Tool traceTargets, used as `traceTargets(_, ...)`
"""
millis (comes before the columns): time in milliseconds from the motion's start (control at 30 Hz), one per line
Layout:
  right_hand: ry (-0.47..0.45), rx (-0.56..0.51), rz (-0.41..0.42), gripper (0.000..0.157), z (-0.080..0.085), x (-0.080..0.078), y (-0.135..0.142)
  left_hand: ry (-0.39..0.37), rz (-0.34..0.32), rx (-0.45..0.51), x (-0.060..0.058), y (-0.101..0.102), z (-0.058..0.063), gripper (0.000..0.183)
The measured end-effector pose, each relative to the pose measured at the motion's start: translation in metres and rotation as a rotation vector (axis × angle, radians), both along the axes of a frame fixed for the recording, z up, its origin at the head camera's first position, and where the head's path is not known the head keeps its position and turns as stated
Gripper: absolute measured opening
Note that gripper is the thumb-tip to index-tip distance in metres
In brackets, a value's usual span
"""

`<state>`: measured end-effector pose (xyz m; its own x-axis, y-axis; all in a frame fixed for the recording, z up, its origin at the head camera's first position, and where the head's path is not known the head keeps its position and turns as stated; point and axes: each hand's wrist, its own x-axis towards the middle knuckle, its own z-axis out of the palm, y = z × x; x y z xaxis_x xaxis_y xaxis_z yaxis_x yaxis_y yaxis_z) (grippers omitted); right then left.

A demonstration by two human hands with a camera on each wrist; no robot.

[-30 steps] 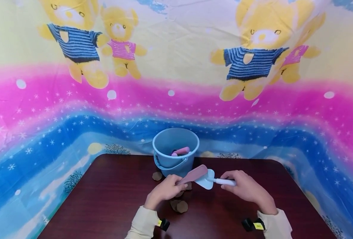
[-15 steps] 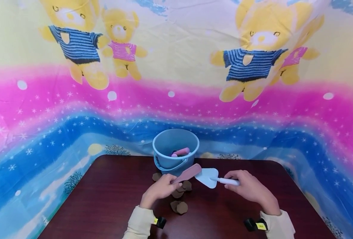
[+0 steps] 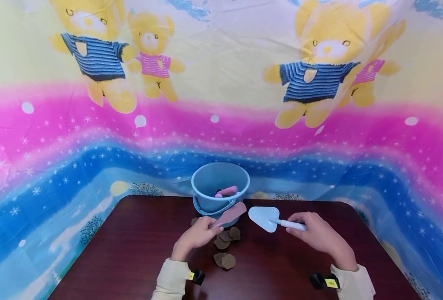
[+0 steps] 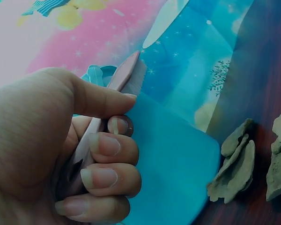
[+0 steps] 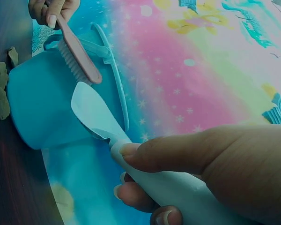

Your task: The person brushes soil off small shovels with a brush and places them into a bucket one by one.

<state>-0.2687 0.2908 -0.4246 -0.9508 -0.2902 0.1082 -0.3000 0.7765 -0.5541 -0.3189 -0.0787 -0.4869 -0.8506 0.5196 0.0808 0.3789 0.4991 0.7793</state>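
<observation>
A pink brush with white bristles is gripped in my left hand, in front of the bucket. In the left wrist view its handle lies under the thumb and curled fingers. My right hand holds a small trowel by its white handle, with the pale blade pointing left. The right wrist view shows the trowel blade close to the brush tip, and the head view shows a small gap between them. Both tools are above the table.
A light blue bucket with pink-handled items inside stands at the table's back edge. Several brown flat pieces lie on the dark red table near the left hand. A printed bear curtain surrounds the table.
The hands have moved apart: the left with the brush to the left, the right with the trowel to the right. The trowel blade, partly behind the brush before, is now fully visible.
</observation>
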Motion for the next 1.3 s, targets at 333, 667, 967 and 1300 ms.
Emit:
traceTargets(333, 0.051, 0.024, 0.013, 0.016, 0.0, 0.0, -0.001, -0.002, -0.013, 0.042, 0.001, 0.0, 0.003, 0.032)
traceTargets(667, 0.077, 0.034, 0.01, 0.017, -0.003, 0.002, -0.003, -0.039, -0.046, 0.104, 0.001, 0.003, 0.002, 0.026)
traceTargets(967, 0.084, 0.046, -0.003, 0.016, -0.005, 0.001, -0.008, -0.057, -0.042, 0.129, 0.002, 0.004, 0.001, 0.023)
traceTargets(1300, 0.083, 0.029, 0.044, 0.015, -0.01, -0.004, -0.014, -0.057, -0.051, 0.137, 0.003, 0.01, 0.002, 0.025)
